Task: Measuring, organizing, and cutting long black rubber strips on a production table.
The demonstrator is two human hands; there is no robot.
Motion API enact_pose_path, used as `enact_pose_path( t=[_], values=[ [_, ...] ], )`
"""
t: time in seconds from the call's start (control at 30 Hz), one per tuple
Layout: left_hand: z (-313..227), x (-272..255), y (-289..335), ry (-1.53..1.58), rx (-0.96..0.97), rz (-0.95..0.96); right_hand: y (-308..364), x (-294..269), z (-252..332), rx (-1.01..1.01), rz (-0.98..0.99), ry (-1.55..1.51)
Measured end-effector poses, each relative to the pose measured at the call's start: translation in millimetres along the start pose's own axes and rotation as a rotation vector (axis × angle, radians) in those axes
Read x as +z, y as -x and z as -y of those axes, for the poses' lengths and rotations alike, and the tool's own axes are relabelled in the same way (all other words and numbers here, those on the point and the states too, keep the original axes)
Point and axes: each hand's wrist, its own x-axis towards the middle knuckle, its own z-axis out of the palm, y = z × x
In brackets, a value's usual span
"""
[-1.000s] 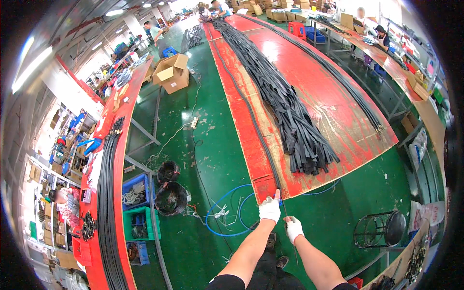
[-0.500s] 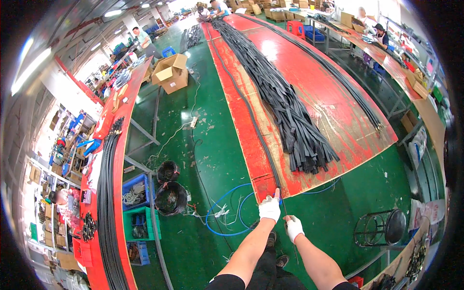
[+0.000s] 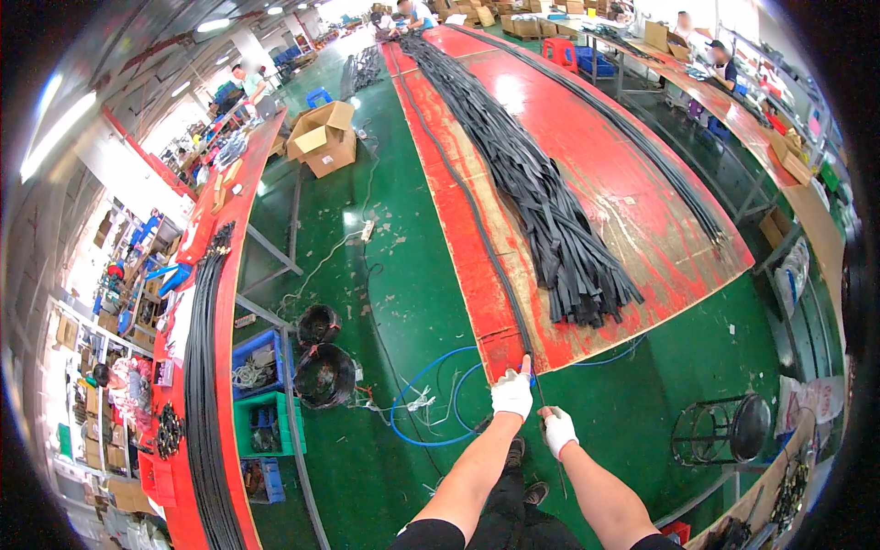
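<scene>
My left hand [image 3: 512,390], in a white glove with bare fingertips, is closed at the near end of a long black sleeve [image 3: 496,263]. That sleeve runs up the left side of the red table [image 3: 623,197], and the hand sits at the table's near edge. Just right of it and nearer to me, my gloved right hand [image 3: 557,431] is closed on a thin dark rod or wire [image 3: 539,392]. The thin piece stretches from the sleeve's end past the right hand and hangs below it. Fingers hide exactly where it meets the sleeve.
A heap of flat black strips [image 3: 559,234] covers the table's middle. A thinner black bundle [image 3: 655,158] lies along its right side. Blue hose [image 3: 396,412] loops on the floor below. A black stool [image 3: 747,429] stands right, and bins [image 3: 324,374] stand left.
My hands stay nearly in place, still holding the sleeve and the thin piece. At the far left, a person in a light green top has leaned toward the bench.
</scene>
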Motion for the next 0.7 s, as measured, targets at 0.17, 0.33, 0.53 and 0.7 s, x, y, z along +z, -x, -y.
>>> enact_pose_path(
  t=[0.17, 0.33, 0.53, 0.7],
  values=[
    [-4.3, 1.0, -2.7, 0.021, 0.015, -0.009, -20.4, -6.0, -21.9, -0.107, -0.039, 0.052],
    [2.0, -3.9, -0.6, 0.038, -0.007, 0.050, -16.1, -1.3, -20.2, -0.049, -0.006, 0.028],
    [-2.6, -0.2, -1.9, 0.045, 0.004, 0.038, -20.9, -5.3, -25.1, -0.111, -0.035, 0.083],
    [3.7, 8.3, -2.9, -0.005, 0.013, -0.045, -16.0, -0.1, -18.9, -0.063, -0.019, 0.065]
  ],
)
